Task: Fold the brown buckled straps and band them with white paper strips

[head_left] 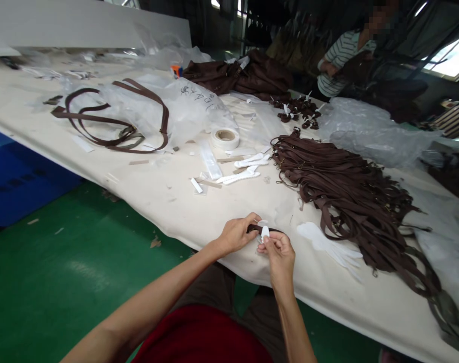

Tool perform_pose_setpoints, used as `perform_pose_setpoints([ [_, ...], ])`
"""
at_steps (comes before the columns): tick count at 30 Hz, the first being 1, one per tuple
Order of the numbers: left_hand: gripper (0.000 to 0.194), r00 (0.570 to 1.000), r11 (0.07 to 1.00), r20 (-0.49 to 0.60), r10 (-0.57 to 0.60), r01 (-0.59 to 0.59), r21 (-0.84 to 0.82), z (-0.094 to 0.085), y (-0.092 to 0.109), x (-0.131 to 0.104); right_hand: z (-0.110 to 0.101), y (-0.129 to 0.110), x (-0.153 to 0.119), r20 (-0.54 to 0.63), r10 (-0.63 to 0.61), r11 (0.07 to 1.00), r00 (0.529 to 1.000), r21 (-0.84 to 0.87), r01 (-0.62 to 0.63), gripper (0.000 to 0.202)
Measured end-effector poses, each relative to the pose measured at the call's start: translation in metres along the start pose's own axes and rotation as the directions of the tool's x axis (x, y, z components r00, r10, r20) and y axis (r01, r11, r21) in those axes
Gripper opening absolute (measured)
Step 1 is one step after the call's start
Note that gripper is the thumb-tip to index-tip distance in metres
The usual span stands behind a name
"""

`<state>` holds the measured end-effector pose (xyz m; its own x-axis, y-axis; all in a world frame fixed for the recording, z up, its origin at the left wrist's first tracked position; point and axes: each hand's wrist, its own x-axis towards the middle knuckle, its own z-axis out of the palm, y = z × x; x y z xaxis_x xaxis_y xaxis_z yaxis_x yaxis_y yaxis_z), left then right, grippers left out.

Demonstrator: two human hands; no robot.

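Observation:
Close to the table's near edge, my left hand (pixel 235 235) is closed around a short dark brown strap (pixel 256 228). My right hand (pixel 279 254) pinches a small white tab (pixel 265 232) against that strap, between thumb and fingers. The fingers hide part of both, so I cannot tell whether the tab is fastened on. Just right of my right hand lies a fan of thin white strips (pixel 327 244). Beyond my hands are white toothed plastic strips (pixel 240 175). A large pile of brown straps with metal clips (pixel 342 176) spreads over the table's right side.
A roll of white tape (pixel 225 139) stands mid-table. Long loose brown straps (pixel 112 121) lie over clear plastic bags (pixel 191 101) at left. Small bundled brown pieces (pixel 299 112) and brown fabric (pixel 237 75) lie at the back. Another person in a striped top (pixel 342 58) stands across.

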<state>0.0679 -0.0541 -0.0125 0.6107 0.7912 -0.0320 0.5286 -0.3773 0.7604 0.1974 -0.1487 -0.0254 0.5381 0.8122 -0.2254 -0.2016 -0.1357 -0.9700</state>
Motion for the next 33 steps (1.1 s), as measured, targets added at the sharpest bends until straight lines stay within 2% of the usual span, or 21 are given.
perform_pose_setpoints([
  [5, 0.027, 1.000, 0.998, 0.020, 0.015, -0.014, -0.057, -0.001, -0.001, -0.001, 0.009, -0.013, 0.012, -0.041, 0.101, 0.994, 0.994, -0.047, -0.103, 0.029],
  [11, 0.023, 1.000, 1.000, 0.014, -0.010, 0.011, -0.012, -0.001, -0.003, -0.002, 0.012, -0.020, 0.022, -0.047, 0.209, 0.973, 0.977, -0.086, -0.212, 0.018],
  [17, 0.021, 0.999, 0.998, 0.024, 0.036, -0.037, 0.052, 0.001, -0.007, -0.002, 0.018, -0.018, 0.029, -0.033, 0.195, 0.970, 0.980, -0.141, -0.198, 0.013],
  [21, 0.020, 0.998, 0.997, -0.003, 0.059, -0.059, 0.053, 0.000, -0.008, -0.002, 0.012, -0.027, 0.033, 0.033, 0.208, 0.920, 0.977, -0.345, -0.184, 0.015],
  [22, 0.020, 0.998, 0.997, -0.008, 0.060, -0.060, 0.054, 0.000, -0.008, -0.002, 0.009, -0.031, 0.035, 0.056, 0.187, 0.898, 0.981, -0.415, -0.147, 0.018],
  [24, 0.020, 0.998, 0.996, -0.010, 0.060, -0.059, 0.063, 0.000, -0.009, -0.002, 0.002, -0.040, 0.041, 0.109, 0.050, 0.816, 0.993, -0.577, 0.022, 0.022],
  [26, 0.020, 0.998, 0.996, -0.003, 0.065, -0.064, 0.068, -0.001, -0.010, -0.001, -0.003, -0.049, 0.049, 0.220, -0.086, 0.669, 0.972, -0.710, 0.219, 0.019],
  [28, 0.020, 0.998, 0.996, 0.005, 0.068, -0.068, 0.059, -0.001, -0.011, -0.001, -0.004, -0.056, 0.058, 0.386, -0.034, 0.578, 0.922, -0.745, 0.333, 0.017],
  [31, 0.018, 0.999, 0.998, 0.001, 0.035, -0.035, 0.057, -0.001, -0.012, -0.002, -0.002, -0.060, 0.068, 0.546, 0.092, 0.618, 0.833, -0.687, 0.382, 0.012],
  [33, 0.017, 1.000, 0.998, -0.005, 0.008, -0.008, 0.063, -0.001, -0.012, -0.002, 0.001, -0.059, 0.071, 0.581, 0.053, 0.632, 0.812, -0.649, 0.423, 0.010],
])
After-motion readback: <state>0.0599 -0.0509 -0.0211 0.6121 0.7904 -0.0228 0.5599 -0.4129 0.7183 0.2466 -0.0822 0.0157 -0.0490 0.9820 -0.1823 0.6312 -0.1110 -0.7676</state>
